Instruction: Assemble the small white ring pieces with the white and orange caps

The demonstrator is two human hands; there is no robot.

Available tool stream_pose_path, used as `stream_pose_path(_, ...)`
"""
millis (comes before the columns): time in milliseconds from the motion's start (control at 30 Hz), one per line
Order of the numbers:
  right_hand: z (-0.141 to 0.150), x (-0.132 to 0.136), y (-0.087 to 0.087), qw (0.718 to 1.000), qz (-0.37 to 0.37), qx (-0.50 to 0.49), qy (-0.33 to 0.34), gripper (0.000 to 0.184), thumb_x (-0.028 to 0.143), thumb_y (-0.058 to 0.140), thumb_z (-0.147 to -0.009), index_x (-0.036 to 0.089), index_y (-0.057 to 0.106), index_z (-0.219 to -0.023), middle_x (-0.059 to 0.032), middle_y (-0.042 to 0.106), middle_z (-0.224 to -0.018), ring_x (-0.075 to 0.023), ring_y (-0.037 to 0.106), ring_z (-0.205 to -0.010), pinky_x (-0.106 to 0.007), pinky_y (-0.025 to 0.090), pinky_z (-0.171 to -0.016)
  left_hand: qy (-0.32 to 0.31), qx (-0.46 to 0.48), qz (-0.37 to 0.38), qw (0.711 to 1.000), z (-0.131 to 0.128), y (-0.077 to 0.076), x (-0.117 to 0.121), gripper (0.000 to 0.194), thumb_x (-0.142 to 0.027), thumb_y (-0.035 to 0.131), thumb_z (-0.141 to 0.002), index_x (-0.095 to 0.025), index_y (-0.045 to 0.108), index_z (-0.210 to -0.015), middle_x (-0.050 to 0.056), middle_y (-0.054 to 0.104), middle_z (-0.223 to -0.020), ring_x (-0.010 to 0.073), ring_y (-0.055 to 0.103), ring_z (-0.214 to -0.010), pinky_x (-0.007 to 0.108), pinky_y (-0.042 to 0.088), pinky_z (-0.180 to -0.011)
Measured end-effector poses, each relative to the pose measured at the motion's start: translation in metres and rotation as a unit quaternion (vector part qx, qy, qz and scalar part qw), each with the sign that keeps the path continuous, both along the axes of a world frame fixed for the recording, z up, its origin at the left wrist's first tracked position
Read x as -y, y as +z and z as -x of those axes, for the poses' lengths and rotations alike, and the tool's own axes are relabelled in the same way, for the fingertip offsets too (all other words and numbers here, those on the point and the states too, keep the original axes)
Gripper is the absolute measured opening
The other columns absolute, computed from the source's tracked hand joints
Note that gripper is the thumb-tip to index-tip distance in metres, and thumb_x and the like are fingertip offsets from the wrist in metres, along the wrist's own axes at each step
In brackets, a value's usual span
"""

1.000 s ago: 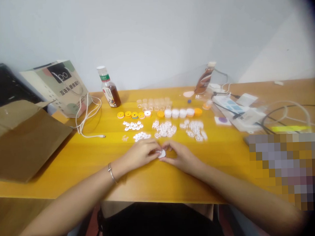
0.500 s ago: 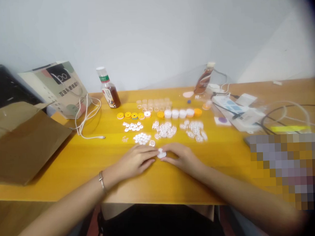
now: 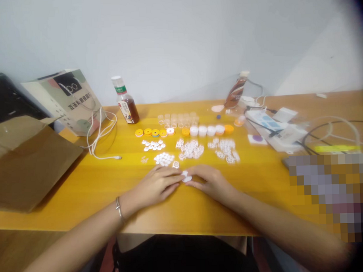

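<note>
A small white round piece (image 3: 187, 177) lies low over the yellow table (image 3: 82, 187), in the middle, near the front edge. The fingertips of the left hand (image 3: 158, 185) and of the right hand (image 3: 209, 180) meet on it from both sides and pinch it between them; the rest of each hand rests on the table top. A bracelet (image 3: 119, 208) sits on the left wrist.

Just behind the hands lie groups of small white parts (image 3: 191, 149), one single part (image 3: 175, 164) close to the left fingers. Behind these stands a row of yellow and white caps (image 3: 184, 131), then clear little cups (image 3: 177, 120).

Left of the hands the table is bare up to a white cable (image 3: 99, 135) and a brown cardboard box (image 3: 27, 161) over the left edge. To the right, bare wood reaches toward a power strip (image 3: 273, 129). Two bottles (image 3: 125, 100) stand near the wall.
</note>
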State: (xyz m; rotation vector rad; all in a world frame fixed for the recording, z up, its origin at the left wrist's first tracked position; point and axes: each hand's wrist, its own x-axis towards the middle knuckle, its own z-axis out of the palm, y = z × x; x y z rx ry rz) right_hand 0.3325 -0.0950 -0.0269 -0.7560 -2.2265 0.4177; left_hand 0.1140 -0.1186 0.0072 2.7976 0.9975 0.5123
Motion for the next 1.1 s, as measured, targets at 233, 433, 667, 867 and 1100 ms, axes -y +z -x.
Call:
stream_pose_path(233, 0.0014, 0.0001, -0.0012, 1.000, -0.020, 0.005, -0.007, 0.007, 0.026, 0.061, -0.078, 0.023, 0.065, -0.084, -0.0043, 0.069, -0.091, -0.0174, 0.064, -0.086, -0.031, 0.052, -0.076, -0.005, -0.018, -0.010, 1.000, 0.0003, 0.0014, 0.0010, 0.031, -0.023, 0.040, -0.090, -0.024, 0.051, -0.119, 0.005, 0.056, -0.119, 0.0171, 0.053, -0.104, 0.035, 0.038, -0.088)
stream_pose_path(433, 0.0006, 0.0017, 0.0022, 1.000, -0.009, 0.006, -0.003, 0.014, 0.023, 0.062, -0.078, 0.022, 0.063, -0.092, -0.0030, 0.070, -0.091, -0.0162, 0.065, -0.084, -0.029, 0.052, -0.076, -0.009, -0.034, -0.017, 0.999, 0.0011, 0.0006, 0.0007, 0.032, -0.023, 0.040, -0.090, -0.024, 0.049, -0.121, 0.005, 0.056, -0.120, 0.0167, 0.052, -0.105, 0.035, 0.038, -0.088)
stream_pose_path(667, 0.0001, 0.0029, 0.0023, 1.000, -0.021, 0.012, -0.007, 0.011, 0.025, 0.059, -0.080, 0.023, 0.064, -0.090, -0.0033, 0.071, -0.091, -0.0168, 0.065, -0.085, -0.029, 0.052, -0.076, -0.007, -0.039, -0.024, 0.999, 0.0008, 0.0012, 0.0015, 0.033, -0.023, 0.039, -0.090, -0.025, 0.047, -0.123, 0.005, 0.055, -0.119, 0.0171, 0.052, -0.104, 0.036, 0.038, -0.088)
stream_pose_path(867, -0.0001, 0.0030, 0.0011, 0.999, -0.041, 0.023, -0.008, 0.010, 0.026, 0.057, -0.081, 0.022, 0.066, -0.084, -0.0053, 0.070, -0.092, -0.0181, 0.065, -0.085, -0.031, 0.053, -0.076, -0.011, -0.050, -0.053, 0.997, 0.0005, -0.0001, 0.0017, 0.032, -0.023, 0.038, -0.091, -0.022, 0.048, -0.121, 0.006, 0.056, -0.118, 0.0173, 0.053, -0.102, 0.036, 0.037, -0.088)
stream_pose_path(1100, 0.0012, 0.0057, 0.0040, 0.998, -0.049, 0.037, -0.011, 0.015, 0.026, 0.053, -0.084, 0.023, 0.067, -0.081, -0.0056, 0.068, -0.093, -0.0179, 0.064, -0.084, -0.032, 0.054, -0.076, -0.010, -0.074, -0.093, 0.993, -0.0012, 0.0020, 0.0039, 0.031, -0.021, 0.037, -0.091, -0.019, 0.050, -0.119, 0.007, 0.058, -0.114, 0.0176, 0.053, -0.103, 0.035, 0.037, -0.088)
